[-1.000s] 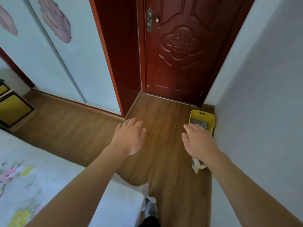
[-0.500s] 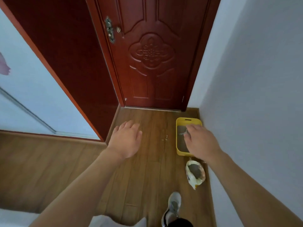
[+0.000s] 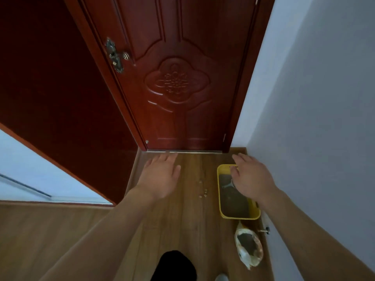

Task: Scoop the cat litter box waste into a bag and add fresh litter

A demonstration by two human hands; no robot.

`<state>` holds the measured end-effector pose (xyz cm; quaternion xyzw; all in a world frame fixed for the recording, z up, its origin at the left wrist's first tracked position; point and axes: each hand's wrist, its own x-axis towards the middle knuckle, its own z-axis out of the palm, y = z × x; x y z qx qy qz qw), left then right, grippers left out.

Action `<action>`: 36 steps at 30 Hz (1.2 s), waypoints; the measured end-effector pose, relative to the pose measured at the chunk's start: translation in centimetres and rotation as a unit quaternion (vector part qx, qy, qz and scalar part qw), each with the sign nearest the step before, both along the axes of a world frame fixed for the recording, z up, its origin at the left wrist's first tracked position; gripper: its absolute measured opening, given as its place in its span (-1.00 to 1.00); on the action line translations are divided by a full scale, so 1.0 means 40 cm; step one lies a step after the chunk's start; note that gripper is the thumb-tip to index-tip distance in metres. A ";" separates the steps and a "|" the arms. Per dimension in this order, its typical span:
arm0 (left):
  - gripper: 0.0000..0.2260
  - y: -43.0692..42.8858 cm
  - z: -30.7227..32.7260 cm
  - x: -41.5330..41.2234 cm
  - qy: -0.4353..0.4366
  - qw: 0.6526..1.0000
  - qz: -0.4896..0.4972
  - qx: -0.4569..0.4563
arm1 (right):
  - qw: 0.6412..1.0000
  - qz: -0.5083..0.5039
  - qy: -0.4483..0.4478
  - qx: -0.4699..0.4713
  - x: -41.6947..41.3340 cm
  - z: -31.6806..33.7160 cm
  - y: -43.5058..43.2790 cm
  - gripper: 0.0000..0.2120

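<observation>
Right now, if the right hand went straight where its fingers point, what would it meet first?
Likely the far rim of the yellow litter box, else the door; how high the right hand hovers is unclear.

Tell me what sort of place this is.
Probably a corner of a room in a home: a carved red wooden door, a wood-plank floor, and a yellow litter box against the pale wall, with an open bag beside it.
</observation>
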<state>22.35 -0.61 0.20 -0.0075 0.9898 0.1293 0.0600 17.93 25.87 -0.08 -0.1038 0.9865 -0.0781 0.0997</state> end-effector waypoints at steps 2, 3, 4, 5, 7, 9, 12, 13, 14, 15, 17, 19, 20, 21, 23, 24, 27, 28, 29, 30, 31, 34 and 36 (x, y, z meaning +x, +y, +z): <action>-0.51 -0.017 0.001 -0.088 -0.004 1.000 -0.015 -0.002 | 1.000 -0.014 -0.004 0.008 -0.061 0.006 -0.017 -0.49; -0.51 -0.026 0.004 -0.134 -0.005 1.000 -0.028 -0.004 | 1.000 -0.024 -0.004 0.012 -0.091 0.008 -0.027 -0.49; -0.51 -0.036 0.003 -0.182 -0.006 0.999 -0.043 -0.007 | 0.999 -0.036 -0.003 0.016 -0.120 0.008 -0.037 -0.49; -0.52 -0.046 0.003 -0.232 -0.008 0.998 -0.062 -0.007 | 0.999 -0.051 0.000 0.019 -0.146 0.008 -0.049 -0.49; -0.52 -0.066 -0.001 -0.333 -0.024 0.994 -0.103 -0.001 | 0.996 -0.089 -0.006 0.017 -0.190 0.009 -0.080 -0.49; -0.52 -0.079 -0.004 -0.426 -0.031 0.988 -0.151 -0.007 | 0.991 -0.133 -0.016 0.007 -0.223 0.009 -0.112 -0.50; -0.53 -0.062 0.003 -0.535 -0.028 0.974 -0.222 -0.025 | 0.982 -0.187 -0.023 0.003 -0.254 0.019 -0.136 -0.52; -0.53 -0.046 0.009 -0.563 -0.027 0.969 -0.245 -0.027 | 0.978 -0.206 -0.026 0.001 -0.259 0.025 -0.134 -0.52; -0.54 -0.026 0.015 -0.586 -0.025 0.962 -0.269 -0.029 | 0.974 -0.225 -0.028 0.002 -0.258 0.030 -0.128 -0.52; -0.54 0.000 0.021 -0.605 -0.023 0.955 -0.294 -0.031 | 0.969 -0.245 -0.029 0.005 -0.254 0.035 -0.116 -0.52; -0.54 0.065 0.031 -0.630 -0.022 0.939 -0.341 -0.032 | 0.958 -0.283 -0.029 0.010 -0.236 0.040 -0.078 -0.54; -0.54 0.138 0.037 -0.637 -0.026 0.924 -0.380 -0.033 | 0.948 -0.315 -0.028 0.010 -0.210 0.040 -0.031 -0.56; -0.54 0.175 0.038 -0.634 -0.025 0.917 -0.396 -0.034 | 0.944 -0.329 -0.027 0.010 -0.195 0.039 -0.007 -0.56; -0.54 0.211 0.038 -0.630 -0.020 0.910 -0.412 -0.035 | 0.940 -0.341 -0.025 0.010 -0.180 0.039 0.017 -0.57; -0.55 0.279 0.032 -0.618 -0.015 0.898 -0.438 -0.036 | 0.931 -0.366 -0.021 0.009 -0.149 0.035 0.061 -0.57; -0.55 0.312 0.026 -0.612 -0.015 0.891 -0.452 -0.035 | 0.926 -0.377 -0.020 0.008 -0.134 0.031 0.082 -0.57; -0.55 0.405 -0.006 -0.604 -0.016 0.867 -0.497 -0.043 | 0.911 -0.412 -0.028 0.003 -0.094 0.014 0.138 -0.57; -0.55 0.434 -0.019 -0.602 -0.019 0.858 -0.511 -0.043 | 0.905 -0.424 -0.036 -0.002 -0.081 0.005 0.154 -0.57; -0.55 0.462 -0.036 -0.598 -0.023 0.851 -0.524 -0.042 | 0.899 -0.435 -0.043 -0.007 -0.067 -0.005 0.170 -0.56; -0.55 0.490 -0.053 -0.594 -0.028 0.843 -0.535 -0.040 | 0.894 -0.446 -0.047 -0.010 -0.053 -0.019 0.186 -0.56; -0.55 0.517 -0.071 -0.591 -0.034 0.835 -0.548 -0.040 | 0.888 -0.458 -0.050 -0.014 -0.042 -0.033 0.202 -0.56; -0.54 0.592 -0.133 -0.582 -0.051 0.804 -0.591 -0.046 | 0.870 -0.489 -0.061 -0.024 -0.006 -0.085 0.244 -0.56; -0.53 0.640 -0.182 -0.574 -0.060 0.783 -0.617 -0.057 | 0.855 -0.513 -0.065 -0.029 0.023 -0.127 0.265 -0.56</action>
